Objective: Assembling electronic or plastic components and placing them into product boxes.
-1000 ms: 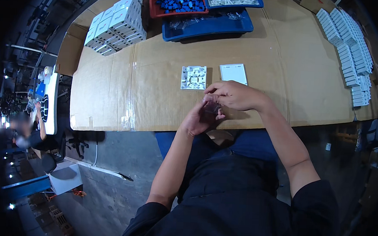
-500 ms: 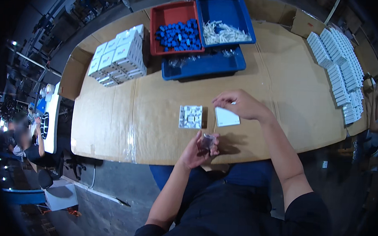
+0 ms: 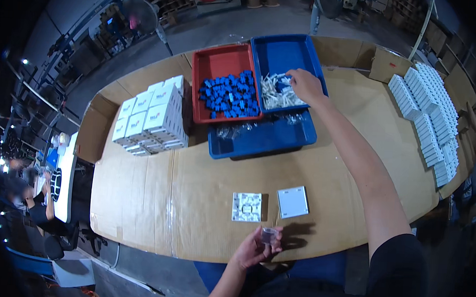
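My left hand [image 3: 254, 250], near the front edge of the table, has its fingers curled around a small clear plastic piece [image 3: 269, 235]; whether it is a bag or a rigid part I cannot make out. My right hand [image 3: 307, 86] is stretched over the far blue tray [image 3: 286, 49], its fingers apart at the heap of small white parts [image 3: 276, 94]. Just beyond my left hand lies a square white panel with a patterned, moulded face [image 3: 247, 207]. Beside it on the right is a flat white square plate [image 3: 293, 202], with nothing touching it.
A red tray [image 3: 221, 61] of blue connector-like pieces stands left of the blue tray. In front sits another blue tray [image 3: 262, 139] with clear bags. White boxes [image 3: 153, 114] are stacked at left, white panels [image 3: 425, 115] at right. Cardboard walls [image 3: 94, 127] edge the table.
My right hand has left the white plate and reached forward to the white parts in the blue tray. The plate now lies flat on the table. My view has tilted up.
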`<move>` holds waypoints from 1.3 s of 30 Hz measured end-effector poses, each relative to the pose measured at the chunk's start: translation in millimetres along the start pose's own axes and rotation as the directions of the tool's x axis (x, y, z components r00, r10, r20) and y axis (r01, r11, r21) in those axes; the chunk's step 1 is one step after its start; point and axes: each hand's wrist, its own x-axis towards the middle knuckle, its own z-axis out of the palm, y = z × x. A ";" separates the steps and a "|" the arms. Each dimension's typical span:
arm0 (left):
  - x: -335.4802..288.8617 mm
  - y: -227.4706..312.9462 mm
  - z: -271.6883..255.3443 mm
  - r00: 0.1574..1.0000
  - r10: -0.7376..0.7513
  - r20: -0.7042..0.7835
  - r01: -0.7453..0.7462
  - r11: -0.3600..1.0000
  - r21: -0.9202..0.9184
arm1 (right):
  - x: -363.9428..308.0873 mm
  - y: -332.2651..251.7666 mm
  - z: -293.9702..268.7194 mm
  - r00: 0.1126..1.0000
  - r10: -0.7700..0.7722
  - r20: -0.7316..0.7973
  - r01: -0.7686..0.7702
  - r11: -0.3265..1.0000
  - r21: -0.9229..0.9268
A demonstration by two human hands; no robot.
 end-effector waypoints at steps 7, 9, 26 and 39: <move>1.8 -4.6 -11.5 0.970 -0.039 0.240 0.079 0.984 -0.158 | 11.8 12.9 4.3 0.998 -0.031 0.059 0.033 0.999 -0.034; 1.2 -12.5 -16.4 0.970 -0.038 0.238 0.079 0.984 -0.163 | 5.3 20.6 -6.2 1.000 -0.006 0.021 0.006 1.000 0.001; 24.1 23.7 87.5 0.944 0.317 -0.093 -0.309 0.947 0.088 | -302.7 -126.6 -67.6 0.870 0.295 0.394 -0.445 0.128 0.887; -13.4 -9.1 98.6 0.935 0.341 -0.103 -0.317 0.928 0.195 | -293.4 -155.5 -132.1 0.883 -0.139 0.448 -0.286 0.597 0.750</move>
